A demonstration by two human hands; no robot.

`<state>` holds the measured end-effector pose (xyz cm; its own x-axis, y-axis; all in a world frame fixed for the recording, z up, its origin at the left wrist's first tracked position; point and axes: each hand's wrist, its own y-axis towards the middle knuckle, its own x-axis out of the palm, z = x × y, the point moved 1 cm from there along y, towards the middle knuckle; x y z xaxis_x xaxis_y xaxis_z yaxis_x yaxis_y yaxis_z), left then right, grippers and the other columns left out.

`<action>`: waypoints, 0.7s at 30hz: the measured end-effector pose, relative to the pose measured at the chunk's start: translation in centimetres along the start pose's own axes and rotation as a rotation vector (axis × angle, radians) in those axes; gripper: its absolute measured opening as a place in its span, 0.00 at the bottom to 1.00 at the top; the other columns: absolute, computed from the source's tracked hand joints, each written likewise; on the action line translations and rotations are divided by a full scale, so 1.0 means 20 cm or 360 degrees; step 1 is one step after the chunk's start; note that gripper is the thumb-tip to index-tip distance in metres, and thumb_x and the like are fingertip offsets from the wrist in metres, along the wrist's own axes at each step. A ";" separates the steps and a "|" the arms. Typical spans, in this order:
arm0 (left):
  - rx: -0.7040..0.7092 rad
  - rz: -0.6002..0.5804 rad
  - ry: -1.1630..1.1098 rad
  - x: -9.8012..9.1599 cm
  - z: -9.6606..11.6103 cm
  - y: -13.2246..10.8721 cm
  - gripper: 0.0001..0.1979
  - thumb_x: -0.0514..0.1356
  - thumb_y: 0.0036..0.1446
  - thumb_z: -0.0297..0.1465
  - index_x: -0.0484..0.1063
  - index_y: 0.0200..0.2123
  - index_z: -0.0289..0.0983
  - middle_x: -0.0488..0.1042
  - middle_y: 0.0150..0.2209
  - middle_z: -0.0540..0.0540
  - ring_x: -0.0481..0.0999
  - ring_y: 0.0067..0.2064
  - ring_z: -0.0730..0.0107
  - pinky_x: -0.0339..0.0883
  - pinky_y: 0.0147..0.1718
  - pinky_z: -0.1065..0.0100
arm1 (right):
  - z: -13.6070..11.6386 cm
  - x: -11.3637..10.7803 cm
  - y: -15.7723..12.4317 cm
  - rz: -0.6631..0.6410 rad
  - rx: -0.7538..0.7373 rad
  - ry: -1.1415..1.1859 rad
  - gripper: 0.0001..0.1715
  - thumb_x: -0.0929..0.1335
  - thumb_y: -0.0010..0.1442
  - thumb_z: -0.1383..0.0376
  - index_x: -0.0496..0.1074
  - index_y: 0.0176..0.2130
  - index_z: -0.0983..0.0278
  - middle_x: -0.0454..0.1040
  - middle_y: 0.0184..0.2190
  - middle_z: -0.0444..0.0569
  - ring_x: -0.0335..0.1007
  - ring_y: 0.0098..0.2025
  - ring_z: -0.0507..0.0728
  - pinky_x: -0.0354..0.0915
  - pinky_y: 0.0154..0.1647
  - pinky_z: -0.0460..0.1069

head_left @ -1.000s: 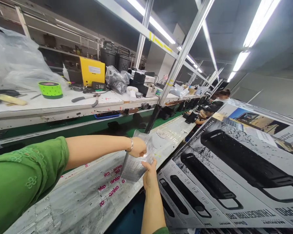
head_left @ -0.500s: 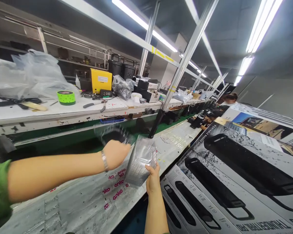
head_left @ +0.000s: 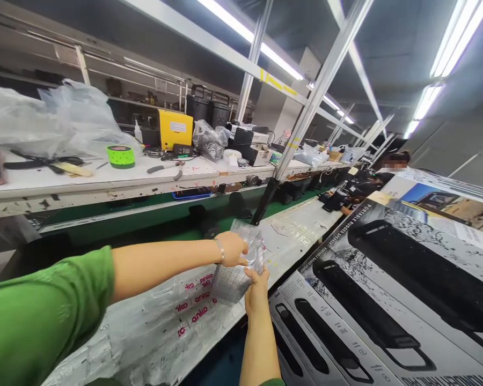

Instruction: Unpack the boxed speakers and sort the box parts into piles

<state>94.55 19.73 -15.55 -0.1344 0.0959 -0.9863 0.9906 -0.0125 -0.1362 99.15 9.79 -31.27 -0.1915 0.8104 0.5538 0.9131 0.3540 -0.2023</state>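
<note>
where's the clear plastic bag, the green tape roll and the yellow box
clear plastic bag point(head_left: 235, 279), head view, lower printed half
green tape roll point(head_left: 121, 156), head view, its side wall
yellow box point(head_left: 176, 130), head view, front face

Factory assembly line: green conveyor belt point(head_left: 145, 212), long workbench point(head_left: 104, 182), stacked speaker boxes point(head_left: 386, 300), strip lights point(head_left: 265, 51).

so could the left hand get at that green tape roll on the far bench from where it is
Probably not. The left hand is on the clear plastic bag at the near bench, and the green tape roll lies on the far bench, across the green conveyor.
</note>
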 end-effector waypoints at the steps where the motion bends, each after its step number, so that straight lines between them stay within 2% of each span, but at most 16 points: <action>1: 0.0014 -0.0079 0.0028 -0.01 0.03 0.05 0.14 0.58 0.59 0.39 0.78 0.40 0.38 0.80 0.39 0.42 0.78 0.42 0.58 0.69 0.39 0.64 | 0.00 0.00 0.00 0.0000 -0.0008 -0.0009 0.47 0.72 0.38 0.64 0.54 0.55 0.60 0.68 0.51 0.50 0.67 0.50 0.59 0.60 0.56 0.57; 4: 0.0097 -0.0171 0.0122 0.03 0.09 0.12 0.06 0.61 0.52 0.29 0.78 0.31 0.35 0.80 0.31 0.38 0.79 0.35 0.56 0.69 0.32 0.64 | -0.01 -0.01 -0.01 0.0012 -0.0037 -0.0053 0.46 0.71 0.38 0.63 0.54 0.56 0.63 0.67 0.52 0.53 0.66 0.50 0.60 0.60 0.56 0.57; 6: 0.0163 -0.0143 0.0173 0.05 0.11 0.13 0.05 0.65 0.46 0.27 0.78 0.29 0.33 0.79 0.29 0.36 0.79 0.35 0.53 0.69 0.33 0.62 | -0.01 -0.01 -0.01 0.0021 -0.0061 -0.0084 0.47 0.70 0.39 0.62 0.52 0.56 0.65 0.66 0.53 0.55 0.65 0.52 0.60 0.60 0.56 0.56; 8: 0.0214 -0.0071 0.0185 0.01 0.12 0.12 0.06 0.66 0.43 0.25 0.77 0.29 0.31 0.78 0.28 0.35 0.78 0.35 0.52 0.69 0.34 0.61 | 0.00 0.00 0.00 0.0014 -0.0075 -0.0129 0.47 0.70 0.40 0.61 0.51 0.57 0.65 0.65 0.55 0.56 0.65 0.52 0.60 0.61 0.55 0.56; 10: 0.0212 0.0060 0.0156 -0.11 0.10 0.09 0.08 0.65 0.44 0.24 0.77 0.31 0.31 0.79 0.30 0.36 0.78 0.36 0.52 0.69 0.35 0.61 | 0.00 0.00 0.01 0.0014 -0.0073 -0.0203 0.47 0.69 0.41 0.60 0.50 0.58 0.65 0.65 0.55 0.57 0.65 0.52 0.59 0.61 0.56 0.56; 13: 0.0113 0.0345 0.0032 -0.39 0.02 -0.03 0.08 0.59 0.50 0.22 0.76 0.35 0.32 0.79 0.35 0.40 0.77 0.39 0.58 0.68 0.36 0.64 | -0.05 -0.02 0.00 0.0007 -0.0057 -0.0371 0.51 0.68 0.42 0.56 0.48 0.61 0.65 0.64 0.56 0.60 0.64 0.54 0.62 0.61 0.57 0.59; 15: 0.0143 0.0439 -0.0331 -0.53 -0.07 -0.19 0.08 0.56 0.54 0.21 0.75 0.31 0.33 0.78 0.30 0.46 0.76 0.34 0.68 0.66 0.34 0.70 | -0.13 -0.06 -0.04 -0.0011 -0.0109 -0.0534 0.58 0.71 0.41 0.53 0.45 0.63 0.64 0.57 0.62 0.63 0.58 0.60 0.65 0.56 0.61 0.62; 16: 0.0199 0.0419 -0.0612 -0.56 -0.12 -0.29 0.08 0.55 0.55 0.21 0.73 0.29 0.33 0.76 0.27 0.49 0.75 0.31 0.72 0.65 0.33 0.72 | -0.17 -0.08 -0.06 -0.0042 -0.0187 -0.0635 0.63 0.73 0.39 0.52 0.42 0.64 0.62 0.50 0.65 0.63 0.52 0.64 0.67 0.53 0.63 0.64; 17: 0.0263 0.0358 -0.0948 -0.54 -0.16 -0.40 0.08 0.55 0.55 0.21 0.72 0.27 0.33 0.74 0.25 0.51 0.73 0.28 0.75 0.64 0.32 0.73 | -0.22 -0.10 -0.08 -0.0051 -0.0325 -0.0769 0.66 0.75 0.36 0.54 0.42 0.65 0.60 0.43 0.67 0.60 0.43 0.68 0.66 0.45 0.66 0.64; 18: 0.0317 0.0273 -0.1311 -0.49 -0.20 -0.51 0.08 0.56 0.55 0.22 0.71 0.26 0.33 0.72 0.23 0.52 0.72 0.27 0.77 0.64 0.31 0.74 | -0.25 -0.09 -0.09 -0.0131 -0.0603 -0.1081 0.66 0.76 0.36 0.51 0.44 0.66 0.60 0.43 0.68 0.59 0.42 0.68 0.69 0.43 0.66 0.66; 19: 0.0346 0.0185 -0.1662 -0.40 -0.24 -0.62 0.06 0.57 0.55 0.24 0.71 0.26 0.33 0.72 0.24 0.52 0.71 0.27 0.77 0.64 0.31 0.74 | -0.25 -0.06 -0.10 -0.0290 -0.0823 -0.1138 0.67 0.76 0.34 0.50 0.47 0.65 0.57 0.47 0.67 0.57 0.44 0.67 0.71 0.43 0.66 0.68; 20: 0.0345 0.0118 -0.2002 -0.29 -0.27 -0.73 0.05 0.60 0.55 0.28 0.71 0.27 0.33 0.71 0.25 0.52 0.70 0.28 0.76 0.65 0.31 0.73 | -0.22 -0.02 -0.11 -0.0456 -0.0870 -0.1106 0.65 0.77 0.31 0.50 0.51 0.64 0.53 0.55 0.64 0.54 0.48 0.66 0.72 0.46 0.66 0.68; 21: 0.0323 0.0100 -0.2317 -0.15 -0.31 -0.83 0.09 0.63 0.53 0.34 0.71 0.28 0.33 0.72 0.27 0.51 0.70 0.28 0.75 0.65 0.32 0.71 | -0.16 0.05 -0.12 -0.0619 -0.0761 -0.1062 0.57 0.76 0.35 0.48 0.56 0.62 0.48 0.63 0.59 0.52 0.53 0.64 0.71 0.52 0.63 0.67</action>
<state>78.65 25.78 -9.66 -0.1203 -0.9732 -0.1962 0.9917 -0.1266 0.0202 97.81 8.33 -27.65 -0.5503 0.8289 -0.1004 0.7638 0.5483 0.3405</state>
